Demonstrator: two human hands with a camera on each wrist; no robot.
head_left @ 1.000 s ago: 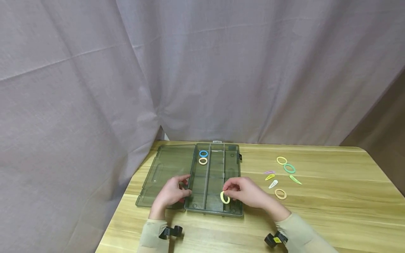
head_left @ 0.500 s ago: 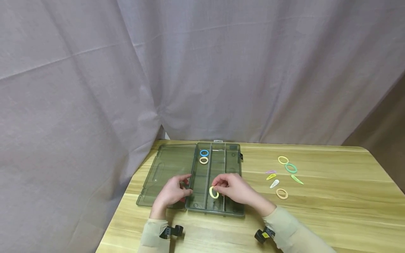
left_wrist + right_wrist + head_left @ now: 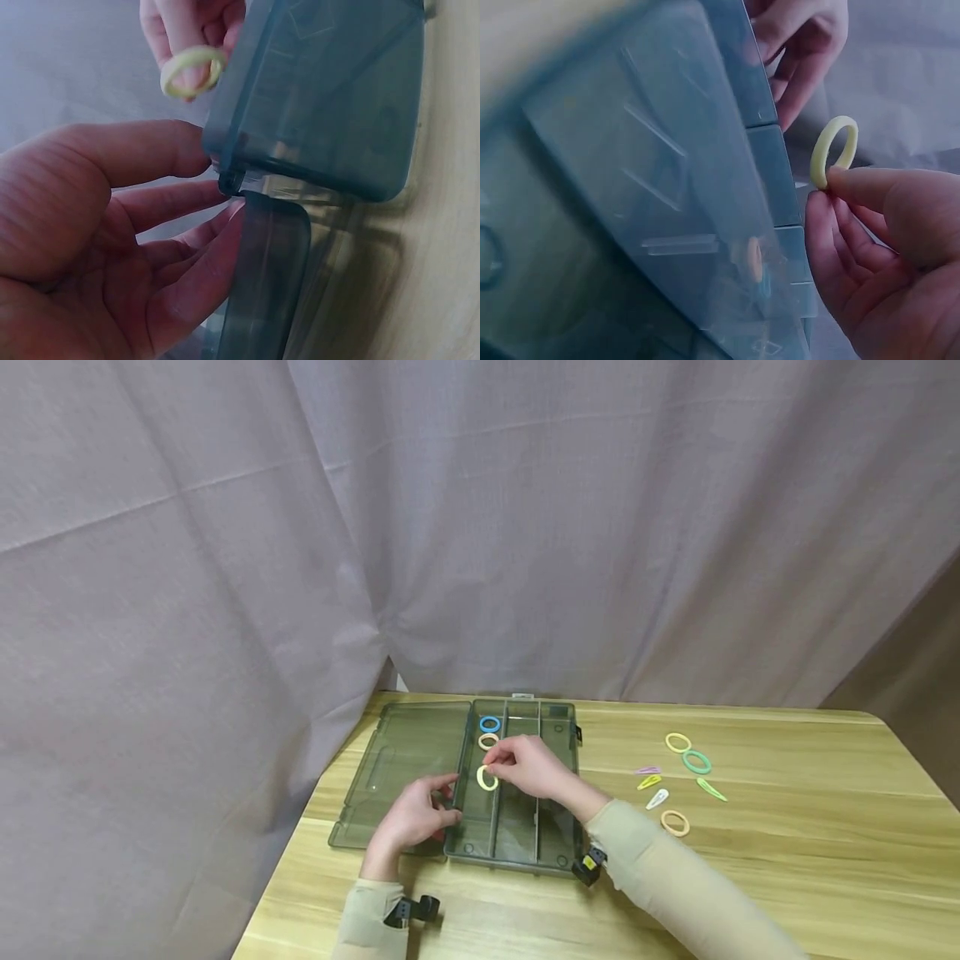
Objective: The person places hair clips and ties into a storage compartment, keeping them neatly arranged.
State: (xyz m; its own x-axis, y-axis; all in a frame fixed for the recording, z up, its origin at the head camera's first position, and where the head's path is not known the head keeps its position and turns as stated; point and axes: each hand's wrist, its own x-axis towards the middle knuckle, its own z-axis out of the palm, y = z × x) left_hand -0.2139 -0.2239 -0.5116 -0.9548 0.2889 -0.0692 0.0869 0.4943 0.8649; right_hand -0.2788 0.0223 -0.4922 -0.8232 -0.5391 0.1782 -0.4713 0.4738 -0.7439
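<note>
My right hand (image 3: pixel 528 766) pinches a pale yellow hair tie (image 3: pixel 487 778) between thumb and fingertips. It holds the tie above the left compartment of a smoky green divided plastic box (image 3: pixel 516 863). In the right wrist view the hair tie (image 3: pixel 837 147) stands up from the fingertips. A blue hair tie (image 3: pixel 490 724) and a peach hair tie (image 3: pixel 488 742) lie at the far end of that compartment. My left hand (image 3: pixel 415 812) rests at the hinge side of the box; in the left wrist view its thumb touches the box corner, with the fingers spread beside the lid (image 3: pixel 266 277).
The opened lid (image 3: pixel 397 768) lies flat to the left. Right of the box are a yellow hair tie (image 3: pixel 678 743), a green hair tie (image 3: pixel 697 762), an orange hair tie (image 3: pixel 675 823) and several snap hair clips (image 3: pixel 657 799). A grey curtain (image 3: pixel 525 543) hangs behind the table.
My right hand has carried the pale yellow hair tie left and away from me, from the box's right side to over the left compartment. The left hand has stayed at the hinge side.
</note>
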